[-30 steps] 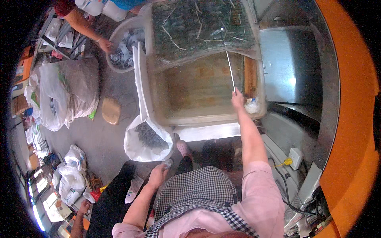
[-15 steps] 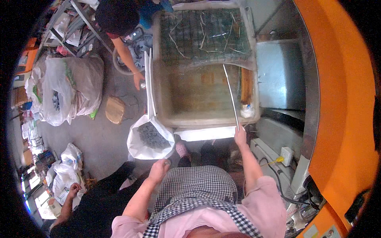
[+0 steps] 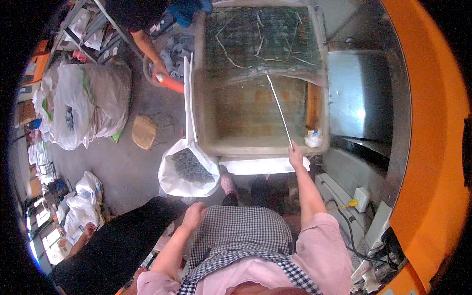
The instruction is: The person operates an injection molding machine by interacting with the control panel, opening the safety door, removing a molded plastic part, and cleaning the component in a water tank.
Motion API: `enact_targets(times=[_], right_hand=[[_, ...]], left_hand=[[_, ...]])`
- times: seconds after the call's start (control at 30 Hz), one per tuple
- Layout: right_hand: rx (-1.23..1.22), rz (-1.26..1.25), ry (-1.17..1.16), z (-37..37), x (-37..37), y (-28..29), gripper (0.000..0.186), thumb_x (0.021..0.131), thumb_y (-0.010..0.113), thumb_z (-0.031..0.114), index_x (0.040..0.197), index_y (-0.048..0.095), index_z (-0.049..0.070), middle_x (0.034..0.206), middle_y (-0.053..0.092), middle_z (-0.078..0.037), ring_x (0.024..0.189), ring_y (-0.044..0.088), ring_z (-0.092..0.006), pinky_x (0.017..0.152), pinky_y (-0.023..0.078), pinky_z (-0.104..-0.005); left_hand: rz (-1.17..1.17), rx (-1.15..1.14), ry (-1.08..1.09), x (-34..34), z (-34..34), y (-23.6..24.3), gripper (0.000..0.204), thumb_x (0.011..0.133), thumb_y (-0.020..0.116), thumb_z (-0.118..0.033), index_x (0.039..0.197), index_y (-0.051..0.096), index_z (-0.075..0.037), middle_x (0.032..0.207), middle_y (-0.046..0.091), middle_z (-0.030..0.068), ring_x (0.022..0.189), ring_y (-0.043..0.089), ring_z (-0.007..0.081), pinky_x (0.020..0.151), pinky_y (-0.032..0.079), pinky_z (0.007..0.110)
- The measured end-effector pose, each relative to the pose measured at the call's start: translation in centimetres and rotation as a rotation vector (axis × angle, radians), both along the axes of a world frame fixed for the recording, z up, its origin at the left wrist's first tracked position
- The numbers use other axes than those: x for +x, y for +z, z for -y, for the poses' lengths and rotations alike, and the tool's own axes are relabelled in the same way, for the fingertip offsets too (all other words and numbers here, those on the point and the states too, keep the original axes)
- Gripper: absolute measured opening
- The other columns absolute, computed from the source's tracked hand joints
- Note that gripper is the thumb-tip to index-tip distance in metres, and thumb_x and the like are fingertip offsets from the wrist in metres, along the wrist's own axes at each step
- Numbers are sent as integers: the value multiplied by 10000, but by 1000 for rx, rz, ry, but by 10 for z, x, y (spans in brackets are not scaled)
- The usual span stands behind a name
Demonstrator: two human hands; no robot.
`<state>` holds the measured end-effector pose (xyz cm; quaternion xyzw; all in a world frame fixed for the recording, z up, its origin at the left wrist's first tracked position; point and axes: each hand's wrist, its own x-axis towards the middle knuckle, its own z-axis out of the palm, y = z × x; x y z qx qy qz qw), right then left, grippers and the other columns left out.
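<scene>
My right hand (image 3: 296, 156) is closed round the near end of a long thin metal rod (image 3: 280, 107). The rod slants away over a tub of cloudy water (image 3: 236, 118), its far tip at the edge of a dark green mesh (image 3: 228, 49) that covers the far half of the tub. Closed beside the left of my checked apron (image 3: 241, 226), my left hand (image 3: 195, 215) has curled fingers; whatever they hold is hidden. Just beyond it stands a white sack (image 3: 166, 174) of small grey pieces (image 3: 189, 164).
Across the tub's left side a co-worker's hand (image 3: 160, 73) holds an orange-red object (image 3: 172, 83). Another person in black (image 3: 123, 228) is close on my left. A small stool (image 3: 144, 132) and stuffed plastic bags (image 3: 93, 103) stand at left; an orange machine panel (image 3: 432, 123) curves along the right.
The rod's far tip has shifted left along the mesh edge. An orange-red object now shows at the co-worker's hand. The small grey thing at my left fingertips no longer shows.
</scene>
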<state>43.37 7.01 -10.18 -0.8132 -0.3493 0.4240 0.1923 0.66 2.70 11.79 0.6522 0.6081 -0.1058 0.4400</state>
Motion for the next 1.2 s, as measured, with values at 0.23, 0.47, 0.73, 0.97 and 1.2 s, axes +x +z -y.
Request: enact_targets(times=[0.23, 0.47, 0.73, 0.97, 1.2], right_hand=[[162, -66, -116, -78, -7, -29, 365, 825, 529, 156, 1163, 499, 20, 1055, 577, -186, 996, 553, -267, 845, 412, -324], [141, 14, -95, -58, 4, -34, 358, 822, 518, 173, 1148, 511, 24, 999, 587, -207, 935, 574, -290, 801, 431, -326], [-43, 30, -68, 31, -5, 21, 393, 838, 478, 153, 1213, 450, 39, 1005, 566, -231, 934, 548, -327, 812, 407, -342], [215, -6, -141, -27, -18, -26, 388, 836, 502, 158, 1204, 465, 40, 1068, 563, -198, 983, 551, -257, 826, 410, -332], [372, 79, -147, -58, 4, -60, 382, 823, 528, 152, 1192, 487, 61, 990, 603, -176, 894, 589, -227, 769, 437, -321]], left_hand=[[-2, -9, 101, -8, 8, -13, 183, 750, 564, -100, 902, 538, -3, 832, 561, 191, 789, 547, 367, 685, 443, 416], [21, -21, 86, -2, 1, -15, 180, 754, 559, -110, 899, 547, -5, 842, 566, 192, 808, 543, 362, 703, 440, 414], [20, -53, 113, -5, 5, -13, 188, 754, 563, -107, 917, 550, -14, 852, 567, 192, 815, 542, 365, 712, 438, 416], [-6, -5, 71, 6, -4, -14, 184, 761, 549, -101, 924, 555, -16, 865, 564, 189, 823, 544, 362, 714, 440, 413], [16, -6, 103, 10, -3, -23, 166, 761, 546, -102, 900, 568, -13, 864, 568, 176, 821, 546, 355, 716, 444, 405]])
